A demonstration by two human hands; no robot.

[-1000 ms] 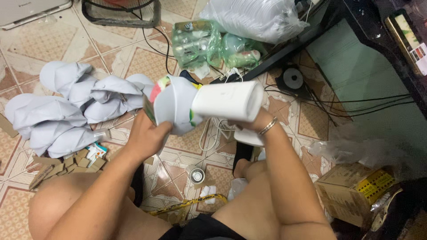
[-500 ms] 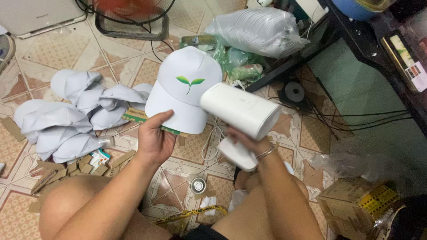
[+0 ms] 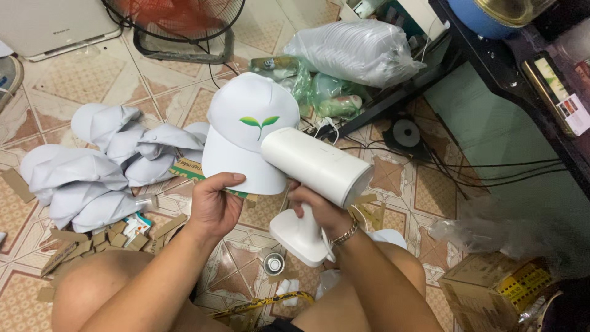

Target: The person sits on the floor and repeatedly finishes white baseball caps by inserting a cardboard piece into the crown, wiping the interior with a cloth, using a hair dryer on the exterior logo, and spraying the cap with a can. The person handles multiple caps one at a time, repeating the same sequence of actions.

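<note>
My left hand (image 3: 214,203) grips the brim of a white cap (image 3: 246,132) with a green leaf emblem on its front, held up facing me. My right hand (image 3: 319,212) is closed around the handle of a white handheld steamer (image 3: 313,166), whose head points at the cap's front panel, close to the emblem. My bare knees frame the bottom of the view.
A heap of white caps (image 3: 98,163) lies on the tiled floor at left, with cardboard scraps (image 3: 74,243) near it. A floor fan (image 3: 178,24) stands at the top, a clear bag of white items (image 3: 356,49) top right, cables, a cardboard box (image 3: 491,289) lower right.
The cap has been turned so its front with the leaf emblem faces me. The steamer has swung from lying across the cap to pointing at its front panel.
</note>
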